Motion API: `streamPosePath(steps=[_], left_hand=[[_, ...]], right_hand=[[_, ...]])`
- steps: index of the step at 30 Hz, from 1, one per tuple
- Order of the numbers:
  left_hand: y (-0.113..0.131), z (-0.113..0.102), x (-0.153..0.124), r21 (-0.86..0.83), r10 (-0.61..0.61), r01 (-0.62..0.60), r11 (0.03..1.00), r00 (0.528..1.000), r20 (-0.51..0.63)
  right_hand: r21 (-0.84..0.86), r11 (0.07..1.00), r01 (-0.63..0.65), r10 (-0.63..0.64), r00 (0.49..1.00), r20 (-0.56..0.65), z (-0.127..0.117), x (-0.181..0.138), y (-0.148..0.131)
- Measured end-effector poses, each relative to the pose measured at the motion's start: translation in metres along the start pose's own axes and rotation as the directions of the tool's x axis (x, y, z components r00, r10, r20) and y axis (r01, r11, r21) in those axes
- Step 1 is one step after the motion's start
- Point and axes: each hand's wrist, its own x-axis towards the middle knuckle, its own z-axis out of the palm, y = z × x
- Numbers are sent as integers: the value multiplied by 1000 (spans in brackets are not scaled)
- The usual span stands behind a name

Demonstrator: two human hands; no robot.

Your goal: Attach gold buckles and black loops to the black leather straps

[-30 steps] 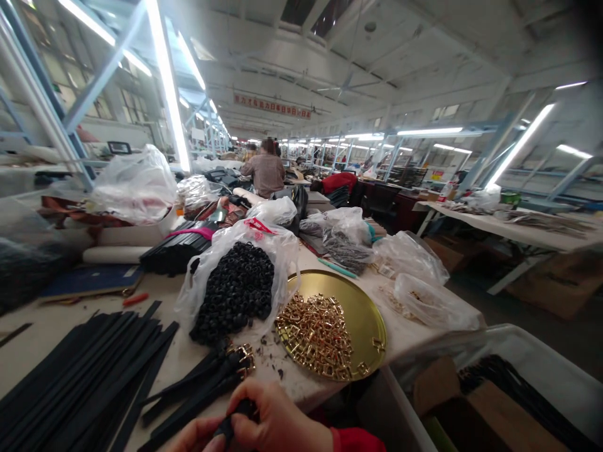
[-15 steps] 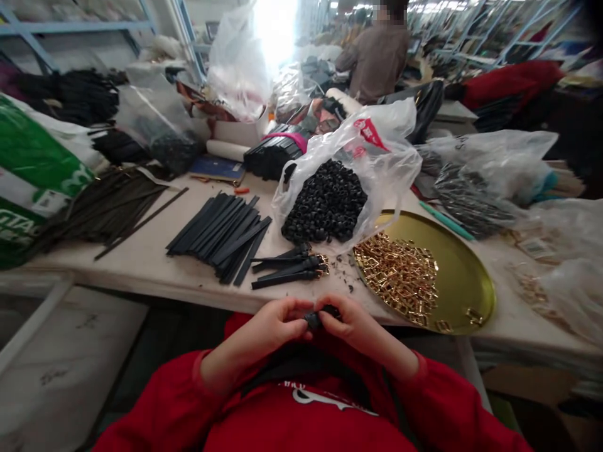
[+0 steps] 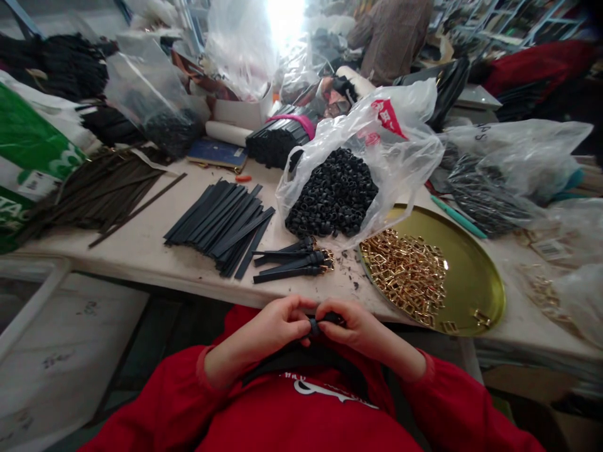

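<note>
The left hand (image 3: 276, 328) and the right hand (image 3: 357, 328) meet just short of the near edge of the desk (image 3: 155, 257), over the person's red sleeves. Both are pinched on one small black strap piece (image 3: 318, 325) held between the fingertips; its exact shape is hard to make out, since the fingers cover most of it.

Just ahead of the hands, on the desk, lie about three finished black straps (image 3: 289, 262) with gold ends, side by side. Ahead and to the left of the left hand sits one loose stack of flat black strips (image 3: 219, 224), too many to count. Straight ahead stands one clear bag of black loops (image 3: 335, 198), its mouth open. Ahead and to the right of the right hand rests one round gold tray (image 3: 471, 276) carrying a heap of gold buckles (image 3: 405, 274); its near rim reaches the desk edge.

Bare desk shows to the left of the strips; the strip of desk between the hands and the straps is narrow.
</note>
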Motion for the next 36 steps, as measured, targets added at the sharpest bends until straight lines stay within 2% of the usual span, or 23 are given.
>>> streamPosePath(steps=[4,7,10,13,17,21,28,32,36], left_hand=[[-3,-1,4,21,-4,4,1000,999,-36],[-3,-6,6,45,3,-1,999,999,-43],[1,-12,5,153,-49,46,987,999,19],[5,-13,4,232,-83,84,969,996,-15],[6,-9,8,301,-21,35,953,999,-50],[13,-12,12,396,75,-56,917,997,-32],[31,-24,17,636,161,-110,764,987,-21],[36,-28,21,703,196,-122,701,980,-25],[41,-32,21,686,153,-93,722,988,-27]], right_hand=[[-31,1000,6,-6,1000,-1,4,3,5],[-22,999,-29,27,997,-70,9,4,11],[-63,997,-33,22,987,-159,11,3,17],[-142,990,-11,-11,988,-155,12,3,17],[-178,984,21,-42,992,-116,13,6,14],[-196,979,63,-96,981,-167,13,15,12],[-272,949,162,-221,954,-204,4,35,12],[-357,926,123,-223,941,-253,2,37,8],[-379,922,76,-187,946,-266,0,36,7]])
